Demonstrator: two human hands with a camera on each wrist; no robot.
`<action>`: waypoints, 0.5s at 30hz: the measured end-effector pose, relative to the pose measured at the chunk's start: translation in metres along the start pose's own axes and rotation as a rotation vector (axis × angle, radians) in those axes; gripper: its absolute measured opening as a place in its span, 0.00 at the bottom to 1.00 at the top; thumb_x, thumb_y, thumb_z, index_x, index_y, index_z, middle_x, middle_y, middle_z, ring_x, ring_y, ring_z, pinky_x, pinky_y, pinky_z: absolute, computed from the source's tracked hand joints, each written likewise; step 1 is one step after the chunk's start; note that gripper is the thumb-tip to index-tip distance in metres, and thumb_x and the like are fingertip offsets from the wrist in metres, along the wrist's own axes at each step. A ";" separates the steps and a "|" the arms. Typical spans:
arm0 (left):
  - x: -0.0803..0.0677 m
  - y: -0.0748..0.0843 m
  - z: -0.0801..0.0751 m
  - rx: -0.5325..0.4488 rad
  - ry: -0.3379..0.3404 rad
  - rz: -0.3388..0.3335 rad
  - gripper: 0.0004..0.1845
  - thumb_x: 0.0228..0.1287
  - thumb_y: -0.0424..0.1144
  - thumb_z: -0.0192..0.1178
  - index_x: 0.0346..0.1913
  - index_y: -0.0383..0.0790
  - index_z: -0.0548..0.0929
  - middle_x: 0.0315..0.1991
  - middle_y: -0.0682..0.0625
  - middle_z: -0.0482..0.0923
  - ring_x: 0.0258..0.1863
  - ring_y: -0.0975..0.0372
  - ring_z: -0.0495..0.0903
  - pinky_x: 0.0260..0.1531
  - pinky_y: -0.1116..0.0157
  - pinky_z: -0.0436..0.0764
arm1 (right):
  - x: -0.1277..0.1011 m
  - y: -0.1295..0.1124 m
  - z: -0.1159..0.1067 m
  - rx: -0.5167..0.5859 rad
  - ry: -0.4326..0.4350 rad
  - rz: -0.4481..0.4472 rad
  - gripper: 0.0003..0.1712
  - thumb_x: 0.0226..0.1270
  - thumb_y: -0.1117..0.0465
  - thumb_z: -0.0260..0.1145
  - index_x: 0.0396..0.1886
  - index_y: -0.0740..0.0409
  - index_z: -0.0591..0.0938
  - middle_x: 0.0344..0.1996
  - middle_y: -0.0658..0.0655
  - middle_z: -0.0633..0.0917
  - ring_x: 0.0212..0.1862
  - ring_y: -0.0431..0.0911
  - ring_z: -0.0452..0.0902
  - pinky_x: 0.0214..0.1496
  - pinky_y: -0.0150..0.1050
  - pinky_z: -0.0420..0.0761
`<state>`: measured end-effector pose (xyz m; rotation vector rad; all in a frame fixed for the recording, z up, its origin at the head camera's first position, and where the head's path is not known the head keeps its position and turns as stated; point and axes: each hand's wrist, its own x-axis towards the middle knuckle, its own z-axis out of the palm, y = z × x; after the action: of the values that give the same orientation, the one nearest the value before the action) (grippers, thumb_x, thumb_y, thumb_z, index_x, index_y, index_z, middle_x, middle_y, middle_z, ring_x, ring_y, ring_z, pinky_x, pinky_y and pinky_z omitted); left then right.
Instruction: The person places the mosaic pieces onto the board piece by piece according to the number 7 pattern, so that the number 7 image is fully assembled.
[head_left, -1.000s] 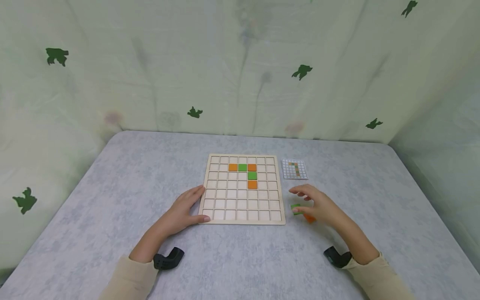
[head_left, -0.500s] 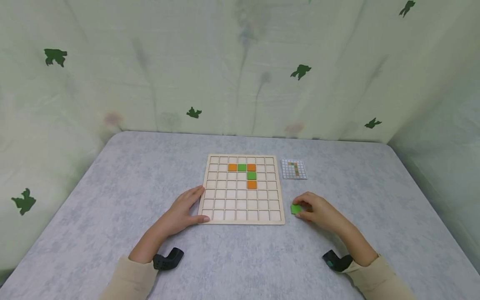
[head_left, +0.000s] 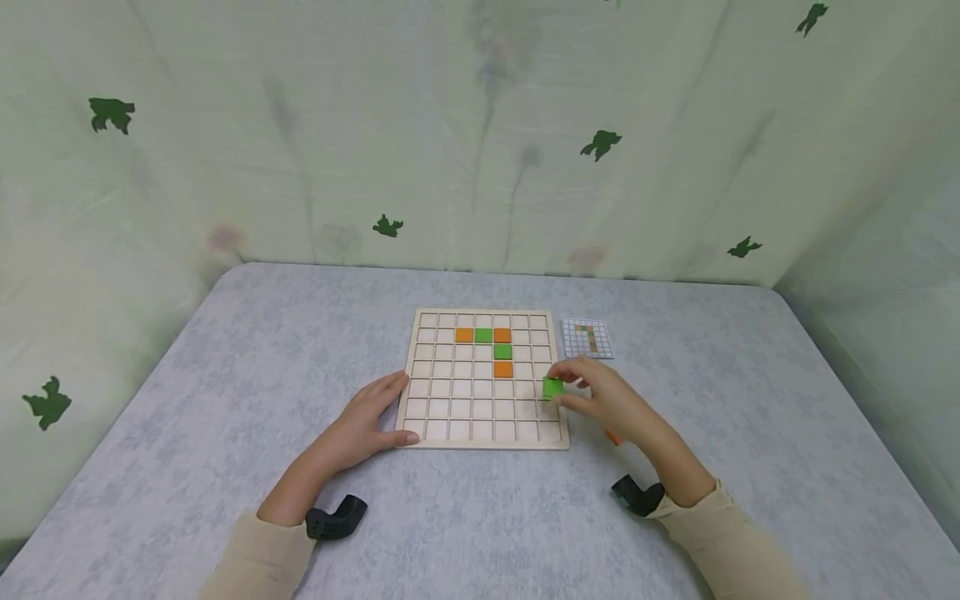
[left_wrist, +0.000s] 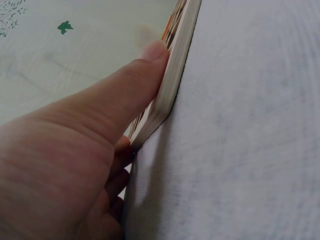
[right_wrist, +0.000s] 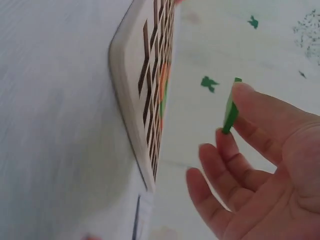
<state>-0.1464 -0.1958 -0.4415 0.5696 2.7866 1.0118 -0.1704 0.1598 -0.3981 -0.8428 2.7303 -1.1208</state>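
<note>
My right hand (head_left: 611, 402) pinches a small green square tile (head_left: 552, 387) between thumb and fingertips, above the right edge of a wooden grid board (head_left: 483, 445). Seen from the right wrist, the tile (right_wrist: 231, 112) is tilted, away from the grid, with the other fingers spread below it. Several tiles sit in the board's cells: a row of orange, green (head_left: 483, 335) and orange, then green and orange (head_left: 503, 369) running down from its right end. My left hand (head_left: 365, 425) rests at the board's left side, thumb on the near-left corner and fingers along the edge.
A small printed card (head_left: 587, 337) with a coloured grid pattern lies right of the board. An orange tile (head_left: 613, 437) lies on the table (head_left: 187, 467), partly hidden under my right hand. A pale curtain (head_left: 315, 133) hangs behind the table.
My right hand has closed its fingers on the green tile beside the board, lifted it, and carried it left and away from me to the board's edge. My left hand stays still.
</note>
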 end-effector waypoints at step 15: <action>0.000 0.001 0.000 0.000 -0.003 -0.009 0.50 0.47 0.55 0.66 0.68 0.34 0.54 0.68 0.41 0.50 0.66 0.46 0.46 0.59 0.46 0.50 | 0.042 -0.002 0.050 0.047 0.029 0.016 0.15 0.56 0.58 0.66 0.44 0.56 0.81 0.37 0.49 0.76 0.40 0.42 0.70 0.41 0.37 0.73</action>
<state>-0.1461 -0.1952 -0.4407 0.5571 2.7840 1.0076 -0.1921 0.1051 -0.4280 -0.8037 2.7177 -1.1981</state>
